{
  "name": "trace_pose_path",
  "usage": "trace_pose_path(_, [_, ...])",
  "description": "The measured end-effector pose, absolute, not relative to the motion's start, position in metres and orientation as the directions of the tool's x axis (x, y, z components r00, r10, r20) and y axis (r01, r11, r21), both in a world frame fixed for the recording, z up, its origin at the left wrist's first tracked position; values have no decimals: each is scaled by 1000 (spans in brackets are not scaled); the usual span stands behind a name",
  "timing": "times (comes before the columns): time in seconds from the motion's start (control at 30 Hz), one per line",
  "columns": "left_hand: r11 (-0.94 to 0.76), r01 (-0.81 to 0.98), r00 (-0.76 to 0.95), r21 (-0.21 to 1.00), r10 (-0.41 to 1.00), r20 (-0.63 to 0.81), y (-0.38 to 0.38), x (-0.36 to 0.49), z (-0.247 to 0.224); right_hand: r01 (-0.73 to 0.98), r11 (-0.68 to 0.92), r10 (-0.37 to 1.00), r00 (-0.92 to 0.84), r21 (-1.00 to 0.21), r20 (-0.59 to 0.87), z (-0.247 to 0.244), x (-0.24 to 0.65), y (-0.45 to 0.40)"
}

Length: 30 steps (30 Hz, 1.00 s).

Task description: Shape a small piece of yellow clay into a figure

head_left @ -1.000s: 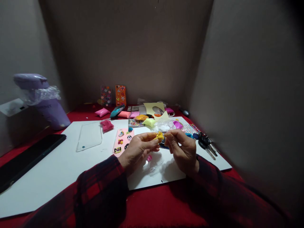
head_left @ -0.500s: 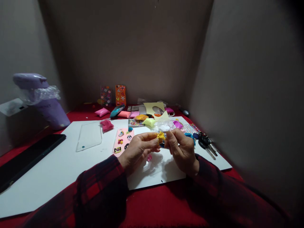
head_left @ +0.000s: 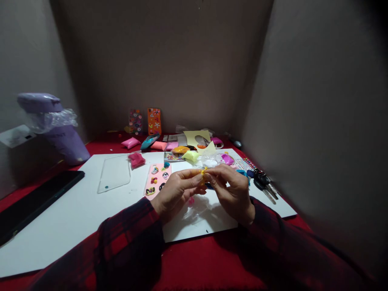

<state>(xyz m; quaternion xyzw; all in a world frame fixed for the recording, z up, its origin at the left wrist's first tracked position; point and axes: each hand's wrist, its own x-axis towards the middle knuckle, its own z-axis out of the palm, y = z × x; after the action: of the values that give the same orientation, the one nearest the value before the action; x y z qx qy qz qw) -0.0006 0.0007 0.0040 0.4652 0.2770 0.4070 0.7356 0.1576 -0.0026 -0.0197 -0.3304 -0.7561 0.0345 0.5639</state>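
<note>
White board (head_left: pixel 75 210); both hands' fingers (head_left: pixel 197 178) pinch soft yellow clay lump (head_left: pixel 203 172).

Left hand (head_left: pixel 176 192) and right hand (head_left: pixel 233 192) meet fingertip to fingertip, pinching, forearms angled inward.

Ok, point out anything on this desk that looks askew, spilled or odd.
Nothing looks spilled or broken. Both hands, left hand and right hand, pinch a yellow clay lump. The clear phone case lies slightly skewed on the white board.

Fingers of both hands covered most of the yellow lump (head_left: pixel 202 173). The black slab (head_left: pixel 33 202) ran off the left edge.
</note>
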Motion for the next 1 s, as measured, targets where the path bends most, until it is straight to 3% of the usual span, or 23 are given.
trace_pose_path(0.3, [221, -400, 471, 890, 882, -7, 4, 1, 0, 432, 786, 536, -122, -441, 835, -20, 159, -3])
trace_pose_path(0.47, [237, -396, 459, 887, 888, -32, 5, 1, 0, 517, 737, 531, -47, -434, 846, -20, 157, -2])
trace_pose_path(0.73, [216, -409, 437, 887, 899, -18, 3, 0, 1, 557, 649, 697, -162, -518, 699, -26, 158, 4])
trace_pose_path(1.0, [207, -397, 443, 894, 896, -10, 5, -1, -1, 494, 703, 637, -119, -511, 762, -24, 157, 1])
